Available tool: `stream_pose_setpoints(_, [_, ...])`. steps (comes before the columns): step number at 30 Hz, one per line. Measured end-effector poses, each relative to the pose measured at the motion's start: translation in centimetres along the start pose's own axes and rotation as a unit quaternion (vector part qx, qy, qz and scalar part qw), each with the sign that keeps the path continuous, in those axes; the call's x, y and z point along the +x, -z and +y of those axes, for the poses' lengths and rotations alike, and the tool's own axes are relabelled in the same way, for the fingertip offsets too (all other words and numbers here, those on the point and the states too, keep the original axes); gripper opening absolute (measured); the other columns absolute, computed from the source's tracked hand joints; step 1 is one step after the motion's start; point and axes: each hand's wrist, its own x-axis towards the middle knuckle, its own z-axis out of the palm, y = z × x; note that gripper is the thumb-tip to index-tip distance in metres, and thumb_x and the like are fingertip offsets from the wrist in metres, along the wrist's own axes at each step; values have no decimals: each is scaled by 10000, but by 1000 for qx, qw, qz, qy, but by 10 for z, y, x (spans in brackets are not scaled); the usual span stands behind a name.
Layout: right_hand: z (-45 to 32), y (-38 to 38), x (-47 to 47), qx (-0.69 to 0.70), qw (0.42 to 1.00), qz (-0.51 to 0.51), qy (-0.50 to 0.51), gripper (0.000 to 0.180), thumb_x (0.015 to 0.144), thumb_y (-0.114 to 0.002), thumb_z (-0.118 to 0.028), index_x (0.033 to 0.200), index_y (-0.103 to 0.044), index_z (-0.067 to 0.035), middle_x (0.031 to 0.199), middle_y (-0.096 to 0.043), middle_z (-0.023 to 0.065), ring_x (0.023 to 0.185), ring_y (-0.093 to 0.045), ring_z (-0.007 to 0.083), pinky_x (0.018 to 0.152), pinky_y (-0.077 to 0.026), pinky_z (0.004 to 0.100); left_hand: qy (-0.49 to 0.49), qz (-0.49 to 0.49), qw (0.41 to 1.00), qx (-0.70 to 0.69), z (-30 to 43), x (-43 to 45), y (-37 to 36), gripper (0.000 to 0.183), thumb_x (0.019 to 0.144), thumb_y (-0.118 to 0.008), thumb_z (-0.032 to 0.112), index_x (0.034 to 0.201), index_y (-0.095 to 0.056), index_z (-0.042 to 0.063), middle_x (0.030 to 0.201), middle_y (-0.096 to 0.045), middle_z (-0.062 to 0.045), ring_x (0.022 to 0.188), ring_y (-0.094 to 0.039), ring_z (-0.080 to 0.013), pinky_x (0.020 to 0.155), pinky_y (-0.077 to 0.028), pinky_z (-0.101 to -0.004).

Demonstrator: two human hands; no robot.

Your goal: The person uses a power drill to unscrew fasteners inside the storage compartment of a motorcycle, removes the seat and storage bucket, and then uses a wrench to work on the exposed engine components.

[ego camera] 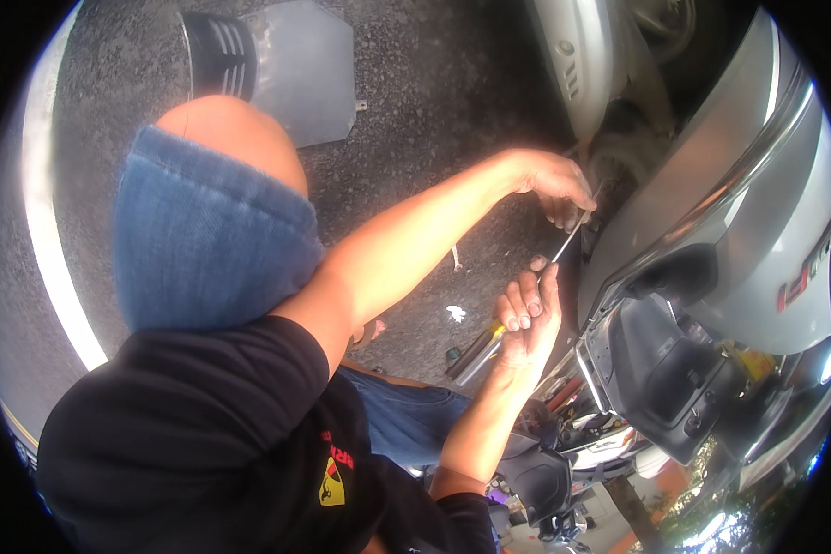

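Note:
My right hand (530,305) is wrapped around the yellow and dark handle of a screwdriver (479,352). Its thin metal shaft slants up and right towards the lower side of a silver motor scooter (727,228). Near the far end of that shaft, the fingertips of my left hand (561,190) close on it, wrist bent. The tip lies in shadow beside the scooter's underside, so what it touches cannot be made out. A silver muffler with a slotted cover (575,69) stands just above my left hand in view.
On the asphalt lie a small wrench (457,259), a crumpled white scrap (456,314) and a grey sheet panel (308,76) beside a black slotted piece (223,55). My denim-covered knee (215,235) is at left. More parked scooters (537,478) stand at the bottom right.

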Motion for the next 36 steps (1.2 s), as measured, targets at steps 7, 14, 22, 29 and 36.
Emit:
stream_pose_setpoints(7, [-5,-1,8,5,1000,2,-7,273,1002,-402,-285,970,-515,-39,525,-314,-45,387,-253,54,355,-272,210,-15,50,999,2,-3,6,-2,301,903,-561,326,833,-655,49,747,-672,-62,688,-639,-138,656,-510,-280])
stream_pose_setpoints(14, [-7,-5,-2,-2,1000,-9,-5,284,1006,-388,-290,967,-513,-38,521,-308,-45,385,-251,55,352,-276,207,-23,12,999,-19,4,1,-6,312,896,-576,345,871,-656,45,736,-662,-61,699,-638,-141,664,-511,-282])
stream_pose_setpoints(22, [-3,1,-7,20,999,-16,-19,284,1007,-383,-297,969,-507,-45,522,-310,-46,389,-261,53,352,-284,207,-8,-14,999,-28,-2,0,-2,306,889,-583,345,872,-656,49,732,-662,-57,696,-637,-143,658,-509,-281])
stream_pose_setpoints(29, [-9,0,9,20,999,-33,-18,271,1004,-395,-287,981,-512,-44,527,-312,-48,389,-257,52,355,-279,209,-25,48,998,-26,-1,6,-1,306,896,-565,331,859,-663,44,728,-660,-54,680,-629,-138,644,-505,-275])
stream_pose_setpoints(36, [-33,-27,19,98,993,-60,-42,239,1003,-405,-231,983,-492,-9,524,-336,-30,384,-288,56,347,-302,209,-10,117,992,-49,13,16,-3,306,904,-549,304,839,-664,28,733,-661,-80,665,-628,-152,634,-512,-287])
